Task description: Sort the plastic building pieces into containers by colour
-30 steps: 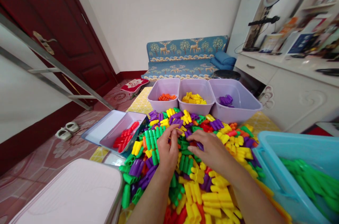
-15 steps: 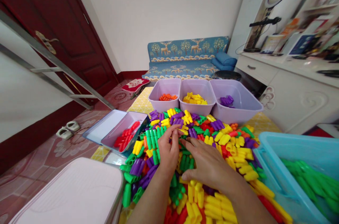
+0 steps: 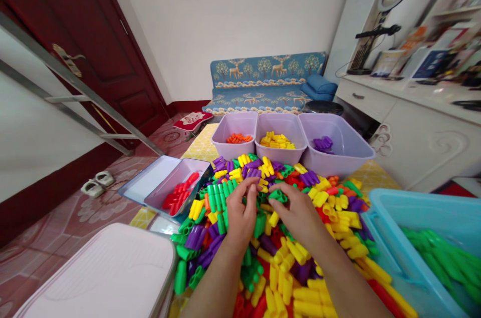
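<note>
Head view, green piece (image 3: 278, 195): sat atop the block pile (image 3: 300, 238), pinched by the right hand (image 3: 300, 215).
Right fingers: closed narrowly on the green piece.
Left hand (image 3: 240, 213): fingertips curled into the pile; whether it gripped anything could not be told.
Blue bin (image 3: 379, 228): cut off at the right edge.
Purple tubs (image 3: 289, 157): behind the pile.

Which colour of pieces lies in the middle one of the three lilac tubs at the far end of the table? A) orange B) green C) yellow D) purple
C: the middle tub holds yellow pieces; orange lies in the left one, purple in the right.
</note>
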Motion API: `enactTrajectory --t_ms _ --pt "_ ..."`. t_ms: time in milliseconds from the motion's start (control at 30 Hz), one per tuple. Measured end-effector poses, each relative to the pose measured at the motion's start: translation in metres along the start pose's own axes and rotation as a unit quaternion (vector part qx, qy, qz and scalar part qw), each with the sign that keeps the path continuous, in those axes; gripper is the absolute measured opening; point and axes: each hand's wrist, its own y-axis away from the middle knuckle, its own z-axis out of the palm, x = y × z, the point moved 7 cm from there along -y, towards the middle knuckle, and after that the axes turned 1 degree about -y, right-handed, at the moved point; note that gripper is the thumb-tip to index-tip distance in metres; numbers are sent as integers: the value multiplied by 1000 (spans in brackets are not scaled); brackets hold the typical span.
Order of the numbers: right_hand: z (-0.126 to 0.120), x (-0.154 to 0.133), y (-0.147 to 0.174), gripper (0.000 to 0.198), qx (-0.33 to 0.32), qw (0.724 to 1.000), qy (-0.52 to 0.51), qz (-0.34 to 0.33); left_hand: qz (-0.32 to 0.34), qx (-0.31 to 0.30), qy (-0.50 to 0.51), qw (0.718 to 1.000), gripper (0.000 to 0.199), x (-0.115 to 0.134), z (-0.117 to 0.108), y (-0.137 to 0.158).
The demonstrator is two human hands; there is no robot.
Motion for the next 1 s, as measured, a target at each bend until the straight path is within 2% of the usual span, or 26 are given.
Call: enactTrajectory --t_ms 133,300,333,400,467,533,567,600,700,800,833,900,967,1000 --pt "0 18 -5 35 10 969 -244 44 31 -66 -10 997 28 5 9 0" --pt "-9 12 -4 33 54 964 -261 17 65 -94 -47 992 36 8 13 1" --pt "-16 10 -2 33 82 959 -272 15 62 -90 -49 993 34 7 13 1" --pt "-39 7 3 33 184 931 -314 12 43 -77 -47 995 27 3 11 1" --pt "-70 9 16 35 323 877 -355 7 19 -65 -43 997 25 -1 10 1" --pt "-97 16 31 46 430 819 -379 22 4 -60 -40 997 26 -4 9 1" --pt "-108 19 37 55 456 804 -380 39 2 -60 -38 997 26 -4 9 1" --pt "-116 22 41 64 464 802 -373 55 2 -60 -37 997 26 -4 10 1" --pt "-133 25 46 73 462 812 -351 69 5 -61 -34 998 25 -4 10 2" --pt "-138 27 42 59 473 817 -328 30 11 -65 -41 997 25 -4 10 2" --pt "-137 27 38 50 467 830 -306 16 13 -66 -43 997 25 -4 10 2" --pt "-130 26 24 39 405 891 -204 2 14 -65 -44 997 25 -4 10 1" --pt "-116 26 9 38 294 955 -24 5 11 -62 -43 997 25 -4 10 1" --pt "-107 28 4 40 231 970 76 14 10 -60 -43 997 26 -4 10 1"
